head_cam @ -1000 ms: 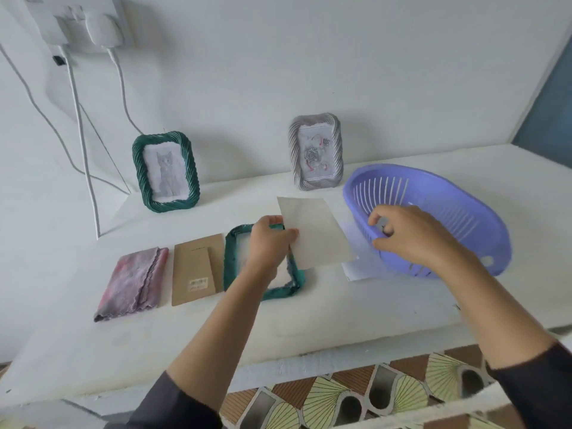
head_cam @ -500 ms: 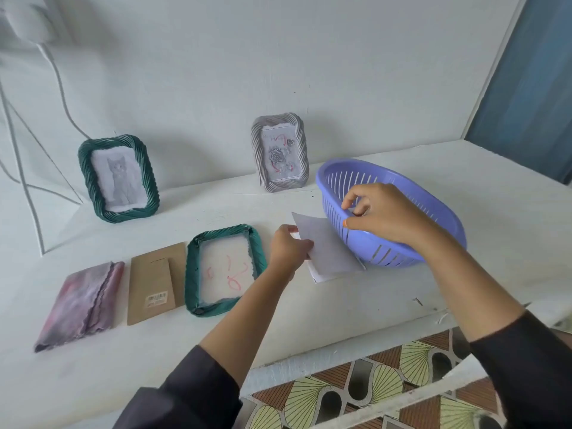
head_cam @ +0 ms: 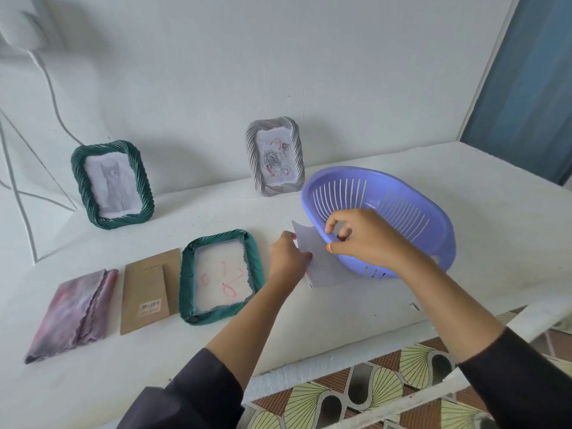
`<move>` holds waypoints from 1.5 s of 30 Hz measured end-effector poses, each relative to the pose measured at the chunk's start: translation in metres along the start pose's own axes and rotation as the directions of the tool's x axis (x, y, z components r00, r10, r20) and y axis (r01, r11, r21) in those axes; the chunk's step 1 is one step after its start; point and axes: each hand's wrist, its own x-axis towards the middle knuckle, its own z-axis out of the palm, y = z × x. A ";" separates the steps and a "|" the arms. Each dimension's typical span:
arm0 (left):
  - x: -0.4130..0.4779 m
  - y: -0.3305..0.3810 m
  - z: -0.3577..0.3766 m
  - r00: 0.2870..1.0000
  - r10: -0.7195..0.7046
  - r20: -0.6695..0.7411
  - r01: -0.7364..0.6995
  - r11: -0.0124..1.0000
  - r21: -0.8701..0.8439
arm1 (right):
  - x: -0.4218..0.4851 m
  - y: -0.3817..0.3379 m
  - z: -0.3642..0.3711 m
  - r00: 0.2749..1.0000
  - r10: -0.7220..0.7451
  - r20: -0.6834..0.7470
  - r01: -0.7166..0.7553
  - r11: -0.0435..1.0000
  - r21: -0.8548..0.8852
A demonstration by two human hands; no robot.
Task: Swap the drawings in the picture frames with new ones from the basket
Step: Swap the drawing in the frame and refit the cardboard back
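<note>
A green frame point(head_cam: 257, 258) lies face down on the white counter, with a paper marked in red point(head_cam: 221, 275) inside it. My left hand point(head_cam: 286, 258) holds the left edge of a white sheet point(head_cam: 322, 261) that lies beside and partly under the purple basket point(head_cam: 402, 212). My right hand point(head_cam: 362, 236) grips the basket's near rim, the thumb outside and the fingers curled over it. The inside of the basket shows only slots. At the back wall stand a green frame with a cat drawing point(head_cam: 113, 184) and a grey frame with a rose drawing point(head_cam: 275, 159).
A brown cardboard frame back point(head_cam: 148, 292) lies left of the open frame, and a folded pink-grey cloth point(head_cam: 72, 311) lies further left. White cables point(head_cam: 18, 193) hang at the far left. The counter's front edge point(head_cam: 340, 357) runs just under my forearms.
My left hand carried the sheet from above the open frame to the right and laid it beside the basket. My right hand stayed at the basket's rim. The view shifted right.
</note>
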 end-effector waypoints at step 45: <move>0.000 0.048 -0.023 0.958 0.268 0.099 -0.276 0.958 0.080 | 0.044 0.061 -0.024 0.746 0.666 0.016 -0.564 0.645 -0.516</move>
